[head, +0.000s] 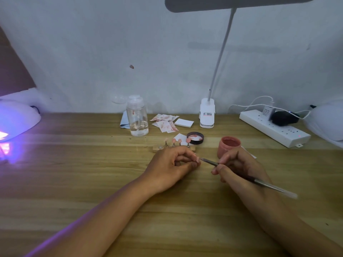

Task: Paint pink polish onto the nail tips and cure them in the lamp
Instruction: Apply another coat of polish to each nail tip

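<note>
My left hand (pixel 172 164) pinches a small nail tip (pixel 197 160) between thumb and fingers at the table's middle. My right hand (pixel 235 164) grips a thin brush (pixel 259 181), and its bristle end touches the nail tip. An open jar of pink polish (pixel 229 146) stands just behind my right hand, with its black lid (pixel 195 138) lying to the left. Several pink nail tips (pixel 176 141) stand on a wooden holder (pixel 157 148) behind my left hand. The curing lamp (pixel 16 118) glows purple at the far left.
A clear pump bottle (pixel 137 117), stained paper wipes (pixel 165 123) and a white pad (pixel 184 122) lie near the wall. A desk lamp (pixel 207 113) stands at the back centre, a white power strip (pixel 274 127) with plugs at the back right.
</note>
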`<act>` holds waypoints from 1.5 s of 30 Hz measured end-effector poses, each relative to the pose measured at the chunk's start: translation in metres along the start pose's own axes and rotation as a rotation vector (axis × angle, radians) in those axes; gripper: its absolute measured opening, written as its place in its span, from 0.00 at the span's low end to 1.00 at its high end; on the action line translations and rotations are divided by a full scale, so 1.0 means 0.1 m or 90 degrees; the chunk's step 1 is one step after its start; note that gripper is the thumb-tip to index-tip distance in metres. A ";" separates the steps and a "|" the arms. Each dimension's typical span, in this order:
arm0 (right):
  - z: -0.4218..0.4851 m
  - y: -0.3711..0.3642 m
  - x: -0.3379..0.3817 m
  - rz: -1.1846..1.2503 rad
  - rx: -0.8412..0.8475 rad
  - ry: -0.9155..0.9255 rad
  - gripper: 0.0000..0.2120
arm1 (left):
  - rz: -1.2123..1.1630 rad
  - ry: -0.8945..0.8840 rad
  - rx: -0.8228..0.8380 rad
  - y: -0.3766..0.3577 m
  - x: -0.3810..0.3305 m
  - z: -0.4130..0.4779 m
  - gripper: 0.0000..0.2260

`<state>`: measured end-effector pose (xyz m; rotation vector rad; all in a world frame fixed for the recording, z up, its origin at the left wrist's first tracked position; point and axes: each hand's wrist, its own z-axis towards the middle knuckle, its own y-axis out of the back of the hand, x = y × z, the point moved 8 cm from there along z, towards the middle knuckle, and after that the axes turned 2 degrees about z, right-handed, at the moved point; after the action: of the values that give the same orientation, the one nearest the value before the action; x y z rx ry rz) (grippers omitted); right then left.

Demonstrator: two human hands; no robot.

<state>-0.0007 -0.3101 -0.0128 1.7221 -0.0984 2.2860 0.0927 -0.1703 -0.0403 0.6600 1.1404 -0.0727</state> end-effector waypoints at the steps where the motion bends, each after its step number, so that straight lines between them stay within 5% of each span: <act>1: 0.00 0.00 0.00 -0.002 0.005 0.000 0.05 | 0.002 -0.001 0.001 0.00 0.00 0.00 0.07; 21: 0.01 0.07 0.02 0.069 -0.033 0.031 0.04 | -0.016 -0.028 0.002 0.02 -0.04 -0.02 0.09; 26: -0.03 0.30 0.13 0.082 -0.157 0.096 0.02 | -0.017 -0.119 -0.325 0.56 -0.22 -0.11 0.11; 29: -0.02 0.35 0.10 0.081 -0.173 0.080 0.03 | -0.029 -0.072 -0.443 0.92 -0.07 -0.14 0.08; 35: 0.02 0.34 0.02 0.079 -0.161 0.050 0.03 | 0.021 0.069 -0.326 0.97 0.35 -0.05 0.08; 45: 0.04 0.30 -0.04 0.039 -0.152 0.049 0.06 | 0.127 0.178 -0.290 0.93 0.48 0.00 0.03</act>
<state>-0.0041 -0.3401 -0.0121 1.5288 -0.3968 2.2744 0.1487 -0.0818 -0.0396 0.3776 1.2964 0.4509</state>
